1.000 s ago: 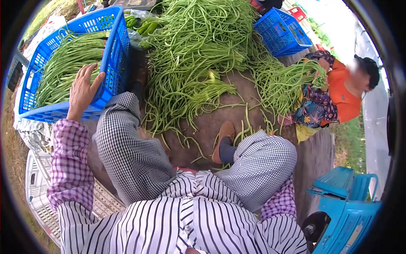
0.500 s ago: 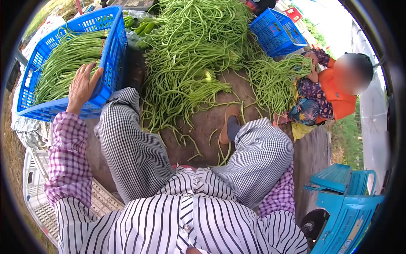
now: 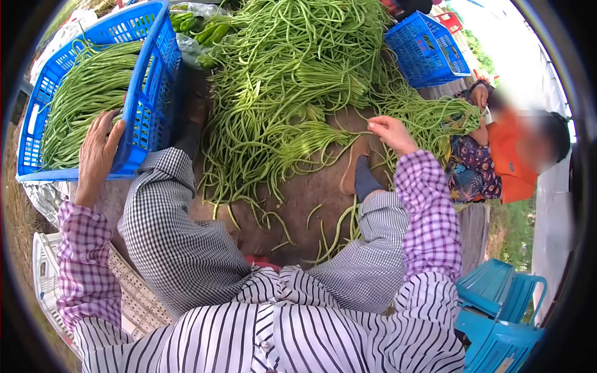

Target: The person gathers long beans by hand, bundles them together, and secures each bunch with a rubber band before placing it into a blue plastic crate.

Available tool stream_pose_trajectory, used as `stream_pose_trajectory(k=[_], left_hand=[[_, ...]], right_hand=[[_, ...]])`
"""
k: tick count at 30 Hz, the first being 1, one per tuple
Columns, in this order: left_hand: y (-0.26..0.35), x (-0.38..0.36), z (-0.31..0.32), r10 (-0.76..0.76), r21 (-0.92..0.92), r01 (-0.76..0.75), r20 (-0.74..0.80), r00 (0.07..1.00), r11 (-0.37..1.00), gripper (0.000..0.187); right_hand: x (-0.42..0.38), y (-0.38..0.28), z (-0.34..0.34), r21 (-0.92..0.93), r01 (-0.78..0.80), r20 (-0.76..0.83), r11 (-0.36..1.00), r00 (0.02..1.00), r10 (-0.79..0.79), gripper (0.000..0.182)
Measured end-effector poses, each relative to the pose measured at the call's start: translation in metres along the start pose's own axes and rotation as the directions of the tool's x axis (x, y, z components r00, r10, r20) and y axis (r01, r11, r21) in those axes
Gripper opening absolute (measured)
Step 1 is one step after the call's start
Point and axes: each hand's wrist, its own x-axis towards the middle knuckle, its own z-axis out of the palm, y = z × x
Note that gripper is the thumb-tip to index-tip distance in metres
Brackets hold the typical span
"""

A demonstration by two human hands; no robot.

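My left hand (image 3: pixel 98 146) lies over the near rim of a blue plastic crate (image 3: pixel 140 93), its fingers stretched out and touching the long green beans (image 3: pixel 93 87) laid in rows inside. My right hand (image 3: pixel 395 133) is at the right edge of a big heap of long beans (image 3: pixel 292 81). Its thumb and fingers are pinched together, and a single long bean (image 3: pixel 351 132) runs up to the fingertips. Below the hand my right foot rests on the brown ground among stray beans.
Green peppers (image 3: pixel 211 32) in clear plastic bags lie beside the crate. Another blue crate (image 3: pixel 426 53) stands at the back right. A person in an orange vest (image 3: pixel 510 155) holds long beans at the right. A turquoise plastic chair (image 3: pixel 497 311) and a white crate (image 3: pixel 134 286) flank me.
My right hand has come up from beside my right thigh to the heap's edge. My left hand remains at the crate, its fingers shifted slightly. The view has shifted a little.
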Motion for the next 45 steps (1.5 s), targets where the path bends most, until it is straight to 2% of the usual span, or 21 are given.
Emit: stream_pose_trajectory(k=[2, 4, 6, 7, 10, 13, 16, 20, 21, 24, 25, 28, 32, 34, 36, 38, 39, 42, 43, 44, 45], left_hand=[[-0.002, -0.002, 0.0, -0.039, 0.002, 0.039, 0.013, 0.999, 0.999, 0.056], [0.003, -0.004, -0.002, -0.044, -0.01, 0.044, 0.012, 0.999, 0.999, 0.054], [0.001, -0.005, 0.0, -0.042, 0.005, 0.042, 0.002, 0.999, 0.999, 0.053], [0.005, -0.006, -0.003, -0.045, -0.027, 0.046, 0.018, 0.999, 0.999, 0.053], [0.011, -0.006, -0.005, -0.05, 0.012, 0.05, 0.022, 0.999, 0.999, 0.053], [0.014, -0.004, -0.007, -0.044, 0.017, 0.043, 0.023, 0.999, 0.999, 0.051], [0.017, -0.004, -0.007, -0.047, 0.002, 0.047, 0.02, 0.999, 0.999, 0.051], [0.017, -0.006, -0.007, -0.049, -0.011, 0.049, 0.002, 0.999, 0.999, 0.051], [0.017, -0.006, -0.008, -0.06, -0.023, 0.06, 0.005, 0.998, 0.998, 0.052], [0.016, -0.007, -0.009, -0.089, -0.038, 0.089, 0.019, 0.996, 0.995, 0.053], [0.015, -0.006, -0.009, -0.089, -0.034, 0.09, 0.017, 0.996, 0.995, 0.054], [0.01, -0.004, -0.005, -0.087, -0.027, 0.087, 0.017, 0.996, 0.996, 0.056], [0.007, -0.004, -0.004, -0.078, -0.001, 0.078, -0.014, 0.997, 0.997, 0.055], [0.007, -0.003, -0.005, -0.067, 0.011, 0.067, -0.039, 0.997, 0.998, 0.055], [0.0, -0.002, 0.001, -0.009, 0.042, 0.014, -0.117, 0.993, 0.999, 0.052], [0.0, -0.002, 0.0, 0.052, 0.084, -0.039, -0.162, 0.985, 0.996, 0.049], [0.001, -0.001, 0.001, 0.097, 0.153, -0.067, -0.203, 0.974, 0.986, 0.036], [0.057, 0.006, -0.022, 0.297, 0.087, -0.285, -0.359, 0.885, 0.955, 0.033], [0.09, 0.007, -0.034, 0.341, -0.031, -0.381, -0.383, 0.859, 0.924, 0.035], [0.122, 0.004, -0.045, 0.35, -0.237, -0.437, -0.332, 0.876, 0.868, 0.039], [0.155, 0.0, -0.055, 0.372, -0.419, -0.423, -0.202, 0.906, 0.803, 0.042]], right_hand=[[0.063, 0.052, 0.039, -0.193, 0.091, -0.027, 0.977, 0.995, -0.098, 0.035], [0.083, 0.07, 0.085, -0.488, 0.059, -0.059, 0.871, 0.993, -0.101, 0.037], [0.107, 0.111, 0.121, -0.646, 0.029, -0.059, 0.763, 0.994, -0.087, 0.044], [0.114, 0.118, 0.13, -0.688, -0.047, -0.04, 0.724, 0.999, 0.026, 0.057], [0.11, 0.109, 0.142, -0.766, -0.083, -0.046, 0.638, 0.996, 0.075, 0.068], [0.118, 0.117, 0.147, -0.763, -0.164, -0.045, 0.625, 0.978, 0.202, 0.078], [0.101, 0.081, 0.144, -0.831, -0.205, -0.106, 0.517, 0.971, 0.214, 0.076], [0.088, 0.08, 0.134, -0.918, -0.141, -0.032, 0.372, 0.958, 0.284, 0.085], [0.077, 0.082, 0.13, -0.931, -0.065, 0.007, 0.359, 0.981, 0.195, 0.077], [0.057, 0.067, 0.109, -0.846, -0.022, 0.161, 0.533, 0.942, 0.295, 0.072], [0.046, 0.063, 0.097, -0.816, 0.064, 0.21, 0.574, 0.959, 0.192, 0.066], [0.026, 0.018, 0.067, -0.744, 0.17, 0.322, 0.646, 0.939, 0.124, 0.063], [-0.024, -0.071, 0.038, -0.712, 0.398, 0.385, 0.579, 0.91, -0.152, 0.055], [-0.068, -0.119, 0.019, -0.656, 0.533, 0.387, 0.535, 0.846, -0.368, 0.052], [-0.109, -0.154, 0.001, -0.54, 0.672, 0.335, 0.507, 0.723, -0.604, 0.044], [-0.116, -0.152, -0.008, -0.518, 0.707, 0.279, 0.482, 0.672, -0.686, 0.044], [-0.121, -0.15, -0.012, -0.509, 0.722, 0.245, 0.47, 0.644, -0.724, 0.044], [-0.142, -0.182, -0.018, -0.546, 0.747, 0.324, 0.378, 0.605, -0.727, 0.044], [-0.146, -0.192, -0.021, -0.569, 0.721, 0.353, 0.397, 0.649, -0.673, 0.048], [-0.148, -0.196, -0.021, -0.593, 0.719, 0.371, 0.362, 0.643, -0.67, 0.048], [-0.15, -0.199, -0.021, -0.617, 0.718, 0.385, 0.321, 0.631, -0.673, 0.048]])
